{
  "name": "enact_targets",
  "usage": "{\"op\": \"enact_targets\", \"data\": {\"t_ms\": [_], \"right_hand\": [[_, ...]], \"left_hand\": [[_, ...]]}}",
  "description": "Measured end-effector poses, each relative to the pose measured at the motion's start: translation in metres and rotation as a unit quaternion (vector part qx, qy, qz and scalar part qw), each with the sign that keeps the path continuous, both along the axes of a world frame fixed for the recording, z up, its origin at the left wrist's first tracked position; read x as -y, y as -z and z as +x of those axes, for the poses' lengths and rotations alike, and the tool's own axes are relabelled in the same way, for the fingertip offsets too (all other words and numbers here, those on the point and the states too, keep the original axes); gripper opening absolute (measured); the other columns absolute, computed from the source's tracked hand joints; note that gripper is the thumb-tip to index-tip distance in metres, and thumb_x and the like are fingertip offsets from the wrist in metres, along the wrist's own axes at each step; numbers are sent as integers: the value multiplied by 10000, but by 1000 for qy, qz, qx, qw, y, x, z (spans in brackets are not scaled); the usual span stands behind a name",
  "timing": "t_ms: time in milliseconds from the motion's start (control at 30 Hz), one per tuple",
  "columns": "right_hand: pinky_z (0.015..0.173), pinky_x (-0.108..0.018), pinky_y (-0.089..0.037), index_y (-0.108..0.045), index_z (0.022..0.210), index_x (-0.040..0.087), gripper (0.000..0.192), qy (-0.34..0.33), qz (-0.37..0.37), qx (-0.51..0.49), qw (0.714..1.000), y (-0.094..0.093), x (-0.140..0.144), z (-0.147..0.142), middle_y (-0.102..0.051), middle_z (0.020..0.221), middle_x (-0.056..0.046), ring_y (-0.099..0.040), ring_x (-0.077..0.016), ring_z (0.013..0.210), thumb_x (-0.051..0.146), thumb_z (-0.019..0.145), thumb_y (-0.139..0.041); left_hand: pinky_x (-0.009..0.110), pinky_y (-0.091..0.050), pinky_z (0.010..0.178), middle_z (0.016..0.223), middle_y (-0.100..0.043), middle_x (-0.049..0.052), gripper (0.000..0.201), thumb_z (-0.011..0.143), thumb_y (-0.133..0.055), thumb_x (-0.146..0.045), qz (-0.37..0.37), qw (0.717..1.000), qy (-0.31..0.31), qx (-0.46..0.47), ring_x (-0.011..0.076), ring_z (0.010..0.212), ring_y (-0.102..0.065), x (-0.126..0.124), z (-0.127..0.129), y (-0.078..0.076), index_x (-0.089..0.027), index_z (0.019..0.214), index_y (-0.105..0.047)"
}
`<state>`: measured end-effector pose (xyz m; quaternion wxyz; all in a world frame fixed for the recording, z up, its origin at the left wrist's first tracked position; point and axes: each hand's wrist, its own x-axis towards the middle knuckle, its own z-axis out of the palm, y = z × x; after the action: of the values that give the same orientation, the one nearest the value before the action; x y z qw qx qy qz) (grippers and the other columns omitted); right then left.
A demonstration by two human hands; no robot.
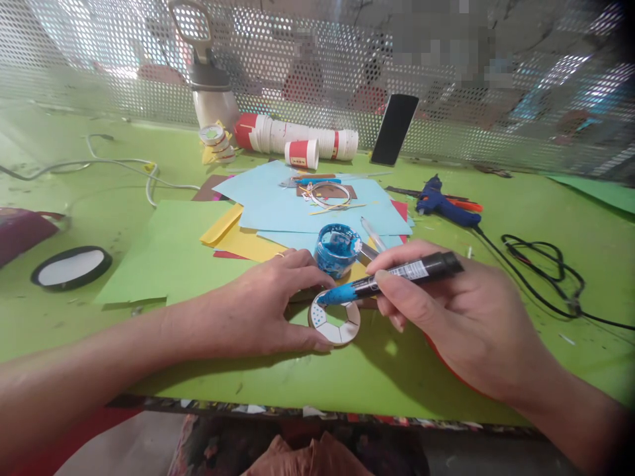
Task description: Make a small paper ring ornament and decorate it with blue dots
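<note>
A white ring [348, 330], divided by dark lines into sections, lies on the green tabletop; blue dots speckle its left part. My left hand [268, 301] steadies it, thumb at the lower edge and fingers at the upper left. In my right hand [436, 311] is a black marker [409, 272] with a blue-coated end. That end is over the ring's upper left; whether it touches is unclear. Just beyond my fingers stands an open jar of blue paint [337, 250], blue smeared on its sides.
Blue paper [278, 205], green paper [173, 244] and yellow paper lie beyond my hands. A blue glue gun [449, 205] with a black cord [520, 281] rests at the right. Paper cups [301, 153], a phone [394, 130] and a large bottle [211, 106] stand near the perforated screen.
</note>
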<state>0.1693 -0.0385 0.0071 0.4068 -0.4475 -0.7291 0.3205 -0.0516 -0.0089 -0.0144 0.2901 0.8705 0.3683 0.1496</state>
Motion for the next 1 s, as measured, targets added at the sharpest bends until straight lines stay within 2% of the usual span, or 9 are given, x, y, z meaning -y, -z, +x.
{"op": "enact_targets", "data": {"t_ms": [433, 633, 800, 1000], "right_hand": [[406, -213, -397, -667, 841, 220, 175, 18, 11, 39, 999, 2, 2, 2, -612, 574, 31, -543, -99, 461, 379, 906, -638], [420, -212, -437, -673, 848, 207, 137, 26, 60, 40, 997, 5, 3, 2, -631, 574, 34, -556, -92, 439, 337, 889, -663], [408, -214, -443, -671, 848, 193, 174, 24, 33, 29, 999, 5, 2, 1, -628, 564, 35, -556, -92, 430, 358, 896, -650], [443, -226, -447, -676, 860, 217, 129, 35, 73, 38, 996, 3, 5, 2, -636, 585, 41, -570, -89, 457, 342, 892, -668]], "left_hand": [[366, -487, 853, 1076, -577, 64, 492, 778, -733, -461, 5, 1000, -1, -4, 228, 966, -575, 0, 0, 0, -237, 1207, -644], [357, -481, 859, 1067, -577, 60, 497, 767, -742, -464, 4, 1000, -1, -10, 233, 980, -578, 0, 0, 1, -242, 1201, -645], [365, -475, 871, 1081, -572, 61, 506, 767, -748, -445, -2, 1000, 1, -9, 234, 991, -571, -1, 0, 0, -231, 1212, -637], [369, -474, 868, 1084, -572, 60, 487, 767, -749, -443, -5, 1000, 1, -7, 234, 989, -572, -1, 0, 1, -236, 1194, -642]]}}
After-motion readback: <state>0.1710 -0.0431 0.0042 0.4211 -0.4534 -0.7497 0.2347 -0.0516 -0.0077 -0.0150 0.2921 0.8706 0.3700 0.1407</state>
